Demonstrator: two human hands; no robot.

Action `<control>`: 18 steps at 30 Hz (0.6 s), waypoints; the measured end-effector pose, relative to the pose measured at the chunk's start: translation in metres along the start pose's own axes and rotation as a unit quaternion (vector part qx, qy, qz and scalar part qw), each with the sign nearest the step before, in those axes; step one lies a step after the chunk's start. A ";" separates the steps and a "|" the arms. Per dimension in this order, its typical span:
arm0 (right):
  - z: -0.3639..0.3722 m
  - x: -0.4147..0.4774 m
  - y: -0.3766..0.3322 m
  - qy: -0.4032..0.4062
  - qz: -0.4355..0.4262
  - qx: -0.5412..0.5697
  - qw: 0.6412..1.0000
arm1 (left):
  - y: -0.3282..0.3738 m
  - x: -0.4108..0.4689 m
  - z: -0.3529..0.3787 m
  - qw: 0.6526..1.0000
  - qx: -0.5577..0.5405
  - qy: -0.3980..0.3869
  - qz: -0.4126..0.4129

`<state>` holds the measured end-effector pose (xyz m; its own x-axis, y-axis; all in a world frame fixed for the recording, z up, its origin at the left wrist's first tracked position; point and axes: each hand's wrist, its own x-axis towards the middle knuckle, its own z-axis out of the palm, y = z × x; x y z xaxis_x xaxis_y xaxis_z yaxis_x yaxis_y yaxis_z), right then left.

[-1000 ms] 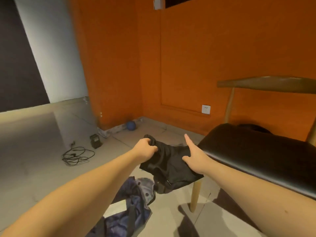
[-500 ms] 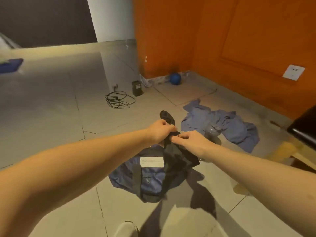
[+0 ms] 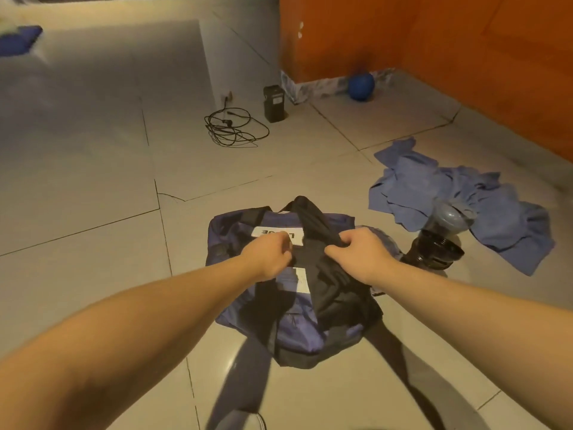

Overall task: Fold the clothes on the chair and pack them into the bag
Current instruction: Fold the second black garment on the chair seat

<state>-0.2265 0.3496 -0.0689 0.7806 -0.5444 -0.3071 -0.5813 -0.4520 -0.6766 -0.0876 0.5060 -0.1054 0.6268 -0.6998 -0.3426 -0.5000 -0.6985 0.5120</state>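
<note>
A dark blue bag [image 3: 235, 231] with white label patches lies flat on the tiled floor in front of me. Over it hangs a folded black garment [image 3: 313, 221]. My left hand [image 3: 269, 252] and my right hand [image 3: 356, 252] both grip the garment with curled fingers, side by side, above the bag's middle. The garment's lower part drapes down over the bag. A crumpled blue garment [image 3: 434, 193] lies on the floor to the right. The chair is out of view.
A dark bottle [image 3: 434, 249] with a clear cap lies beside the blue garment. A black cable coil [image 3: 232, 128] and a small black box [image 3: 274, 102] sit further back. A blue ball [image 3: 361, 86] rests against the orange wall [image 3: 434, 41].
I have turned from the chair to the floor. Both hands carried the black garment off the seat and down over the bag, now gripping it close together.
</note>
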 end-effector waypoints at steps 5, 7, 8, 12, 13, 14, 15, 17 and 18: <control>-0.011 0.027 0.000 0.004 -0.001 0.014 1.000 | -0.042 0.012 0.028 0.975 0.206 -0.085 0.014; -0.012 0.034 -0.003 0.010 0.003 0.020 1.000 | -0.046 0.011 0.029 0.956 0.278 -0.076 0.054; -0.011 0.036 -0.005 0.016 0.007 0.022 1.000 | -0.046 0.009 0.028 0.948 0.302 -0.068 0.075; -0.006 0.047 -0.020 0.040 0.029 0.036 0.998 | -0.044 -0.016 0.017 0.945 0.260 -0.042 0.194; -0.005 0.050 -0.025 0.044 0.033 0.034 0.998 | -0.042 -0.026 0.014 0.946 0.242 -0.049 0.211; -0.003 0.052 -0.031 0.046 0.034 0.030 0.998 | -0.041 -0.037 0.010 0.945 0.233 -0.060 0.220; -0.001 0.055 -0.038 0.047 0.034 0.025 0.998 | -0.040 -0.047 0.005 0.943 0.235 -0.067 0.225; 0.006 0.056 -0.052 0.042 0.030 0.023 0.998 | -0.036 -0.068 -0.005 0.936 0.244 -0.071 0.243; 0.011 0.055 -0.060 0.038 0.029 0.023 0.999 | -0.034 -0.077 -0.009 0.935 0.239 -0.066 0.253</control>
<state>-0.1465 0.3542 -0.0527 0.7253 -0.6216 -0.2959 -0.6121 -0.3855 -0.6904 -0.1132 0.5848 -0.0895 0.1733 -0.9493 -0.2623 -0.9424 -0.2372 0.2358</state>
